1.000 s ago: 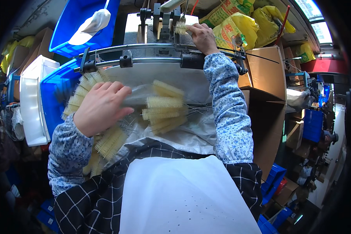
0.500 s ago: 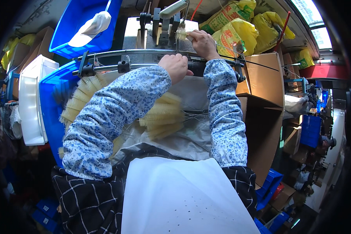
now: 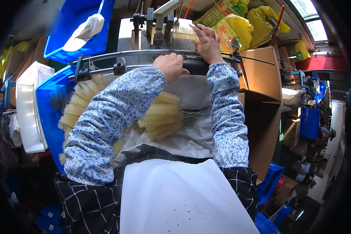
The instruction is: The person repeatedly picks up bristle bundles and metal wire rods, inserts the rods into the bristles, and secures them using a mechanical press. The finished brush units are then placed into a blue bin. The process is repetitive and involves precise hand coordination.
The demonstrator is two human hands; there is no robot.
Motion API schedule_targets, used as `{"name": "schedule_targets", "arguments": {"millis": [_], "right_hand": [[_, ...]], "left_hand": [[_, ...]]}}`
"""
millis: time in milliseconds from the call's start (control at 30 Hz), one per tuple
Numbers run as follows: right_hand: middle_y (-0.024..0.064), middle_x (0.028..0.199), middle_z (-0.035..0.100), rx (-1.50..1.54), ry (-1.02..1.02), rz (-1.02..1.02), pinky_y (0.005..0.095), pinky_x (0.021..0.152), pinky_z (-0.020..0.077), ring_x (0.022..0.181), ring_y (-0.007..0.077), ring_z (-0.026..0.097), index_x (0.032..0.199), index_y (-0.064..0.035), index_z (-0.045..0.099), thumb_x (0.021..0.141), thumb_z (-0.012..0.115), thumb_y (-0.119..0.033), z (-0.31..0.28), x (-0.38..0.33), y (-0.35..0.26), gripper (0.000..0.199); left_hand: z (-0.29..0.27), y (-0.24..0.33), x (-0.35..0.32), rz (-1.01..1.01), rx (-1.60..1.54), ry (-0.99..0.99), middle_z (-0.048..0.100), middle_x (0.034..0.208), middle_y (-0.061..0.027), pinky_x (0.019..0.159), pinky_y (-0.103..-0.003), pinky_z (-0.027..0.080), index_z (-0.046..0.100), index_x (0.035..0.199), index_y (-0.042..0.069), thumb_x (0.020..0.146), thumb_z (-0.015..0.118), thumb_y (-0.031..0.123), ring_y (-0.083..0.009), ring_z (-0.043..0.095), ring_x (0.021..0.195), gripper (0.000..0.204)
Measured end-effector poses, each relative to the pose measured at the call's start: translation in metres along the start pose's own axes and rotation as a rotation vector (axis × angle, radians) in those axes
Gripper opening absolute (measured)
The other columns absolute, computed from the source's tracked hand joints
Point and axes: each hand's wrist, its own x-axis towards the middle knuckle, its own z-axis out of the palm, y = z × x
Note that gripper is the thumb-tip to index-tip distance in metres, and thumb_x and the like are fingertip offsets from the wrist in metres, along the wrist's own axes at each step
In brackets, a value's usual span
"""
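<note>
A pale bristle brush (image 3: 184, 35) extends sideways from the metal machine (image 3: 160, 33) on the bench. My right hand (image 3: 209, 43) is beside the brush's right end, fingers raised and apart, the index finger with a white covering at its tip. Whether the fingertips touch the bristles I cannot tell. Lower and to the left, my left hand (image 3: 170, 67) is closed at the machine's front rail (image 3: 138, 67), thumb pointing right; what lies inside its fingers is hidden. Below it, a bundle of pale brushes (image 3: 160, 119) with wire stems lies on grey cloth (image 3: 197, 93).
More brushes (image 3: 80, 101) lie in a blue bin (image 3: 46, 101) at left. A white cap (image 3: 84, 33) rests on another blue bin (image 3: 50, 50). An open cardboard box (image 3: 261, 78) stands at right, below yellow sacks (image 3: 236, 29). A white tray (image 3: 29, 113) stands far left.
A longer stretch of the brush now shows at the machine. My right hand has shifted right, its fingers opening from a pinch at the brush end. My left hand stays at the rail.
</note>
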Motion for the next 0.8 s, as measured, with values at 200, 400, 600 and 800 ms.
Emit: {"name": "schedule_targets", "arguments": {"millis": [200,400,600,800], "right_hand": [[0.0076,0.118,0.044,-0.032,-0.009,0.265,0.0448,0.096,0.0254,0.113,0.0282,0.036,0.123,-0.0149,0.043,0.073,0.065,-0.028,-0.017,-0.030,0.015,0.057],[0.0109,0.106,0.053,-0.061,0.057,0.213,0.0393,0.093,0.0320,0.106,0.0279,0.045,0.112,-0.0089,0.055,0.077,0.061,-0.026,-0.009,-0.029,0.020,0.039],[0.0089,0.099,0.056,-0.034,0.104,0.240,0.0455,0.094,0.0308,0.102,0.0281,0.048,0.104,-0.0092,0.060,0.076,0.059,-0.016,-0.009,-0.028,0.017,0.029],[0.0084,0.084,0.060,0.068,0.211,0.189,0.0358,0.080,0.0423,0.089,0.0270,0.054,0.089,-0.0106,0.067,0.075,0.054,-0.006,-0.013,-0.023,0.019,0.019]], "left_hand": [[-0.001,-0.001,-0.001,0.006,0.023,-0.016,0.057,0.088,-0.0207,0.072,-0.038,0.049,0.046,0.092,-0.004,0.084,0.043,0.052,-0.0319,0.060,0.083,0.057],[0.000,0.000,0.004,0.010,0.025,-0.006,0.056,0.089,-0.0211,0.072,-0.038,0.048,0.046,0.094,-0.005,0.084,0.043,0.052,-0.0324,0.059,0.084,0.058],[-0.001,0.000,0.003,-0.014,0.029,-0.041,0.056,0.090,-0.0213,0.073,-0.038,0.048,0.046,0.094,-0.005,0.085,0.043,0.052,-0.0326,0.059,0.084,0.058],[-0.005,0.003,0.001,-0.020,0.027,-0.060,0.056,0.091,-0.0216,0.073,-0.038,0.048,0.046,0.094,-0.005,0.085,0.042,0.052,-0.0327,0.059,0.084,0.057]]}}
